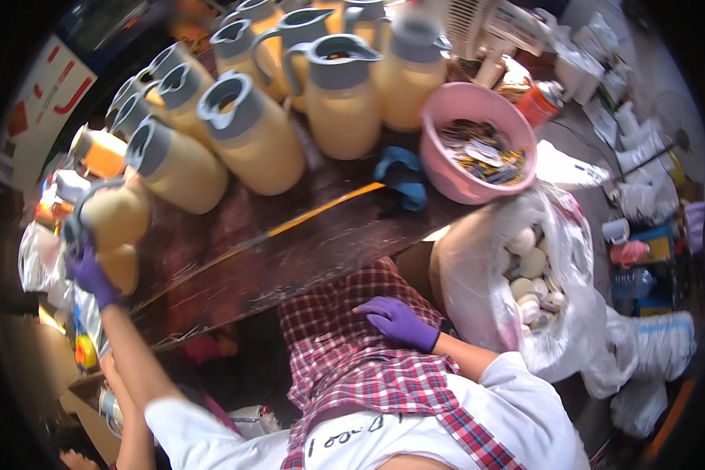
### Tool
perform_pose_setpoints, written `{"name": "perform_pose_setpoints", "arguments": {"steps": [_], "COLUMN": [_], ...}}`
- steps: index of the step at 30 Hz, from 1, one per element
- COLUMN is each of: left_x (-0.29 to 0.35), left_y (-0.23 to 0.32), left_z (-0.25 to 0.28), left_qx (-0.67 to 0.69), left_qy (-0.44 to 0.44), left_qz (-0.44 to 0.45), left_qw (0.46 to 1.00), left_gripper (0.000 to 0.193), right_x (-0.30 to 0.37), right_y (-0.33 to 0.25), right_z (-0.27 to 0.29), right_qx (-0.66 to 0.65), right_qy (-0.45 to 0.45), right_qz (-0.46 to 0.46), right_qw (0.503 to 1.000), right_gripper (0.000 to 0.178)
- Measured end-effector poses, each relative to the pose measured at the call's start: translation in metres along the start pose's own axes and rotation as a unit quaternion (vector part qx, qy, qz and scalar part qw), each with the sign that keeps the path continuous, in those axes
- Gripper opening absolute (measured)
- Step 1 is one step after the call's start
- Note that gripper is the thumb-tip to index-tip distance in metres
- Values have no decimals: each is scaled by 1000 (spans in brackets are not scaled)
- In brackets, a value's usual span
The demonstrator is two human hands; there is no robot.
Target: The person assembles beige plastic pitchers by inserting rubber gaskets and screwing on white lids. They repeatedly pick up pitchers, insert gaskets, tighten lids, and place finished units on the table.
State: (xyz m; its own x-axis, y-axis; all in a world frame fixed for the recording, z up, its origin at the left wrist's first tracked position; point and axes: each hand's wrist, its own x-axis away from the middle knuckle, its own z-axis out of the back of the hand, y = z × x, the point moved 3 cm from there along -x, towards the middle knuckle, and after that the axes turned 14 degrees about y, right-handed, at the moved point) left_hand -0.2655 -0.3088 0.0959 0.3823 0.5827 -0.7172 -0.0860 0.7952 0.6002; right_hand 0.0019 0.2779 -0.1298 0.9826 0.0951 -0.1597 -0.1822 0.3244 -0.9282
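Note:
My left hand (92, 274), in a purple glove, reaches to the table's left end, its fingers closed round the grey handle side of a yellow jug (117, 215). This jug looks tilted, and its lower part is hard to separate from the glossy table. My right hand (402, 321), also in a purple glove, lies on my checked apron (329, 345) with fingers stretched out and nothing in them. Several yellow jugs with grey collars and spouts, such as one nearby jug (258, 145), stand upright at the back of the dark table (290, 266).
A pink bowl (439, 168) of small flat pieces stands at the table's right, beside a blue cloth (401, 176). Right of my lap, a clear plastic bag (576, 266) holds several round white parts. Another person's arm (131, 423) shows at lower left.

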Motion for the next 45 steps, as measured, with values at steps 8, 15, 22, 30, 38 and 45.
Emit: {"name": "perform_pose_setpoints", "arguments": {"steps": [8,15,22,30,38,45], "left_x": [129,181,217,330,364,384], "left_y": [84,149,145,113,199,243], "left_z": [108,79,121,174,150,143], "left_qx": [300,432,424,343,382,427], "left_qy": [-255,-360,-179,-281,-500,-556], "left_qz": [-79,-45,22,192,92,-82], "left_qw": [916,826,887,876,772,709], "left_gripper": [38,37,46,30,24,25], "right_x": [-70,-211,-243,-224,-226,-237], "right_y": [-129,-102,-68,-88,-88,-80], "right_z": [174,274,260,318,327,260], "right_qx": [-182,329,558,418,252,564], "right_qy": [114,88,16,149,165,-21], "right_qz": [106,140,127,27,0,106], "right_qw": [971,930,820,896,954,819], "right_gripper": [33,29,27,41,30,27]}}
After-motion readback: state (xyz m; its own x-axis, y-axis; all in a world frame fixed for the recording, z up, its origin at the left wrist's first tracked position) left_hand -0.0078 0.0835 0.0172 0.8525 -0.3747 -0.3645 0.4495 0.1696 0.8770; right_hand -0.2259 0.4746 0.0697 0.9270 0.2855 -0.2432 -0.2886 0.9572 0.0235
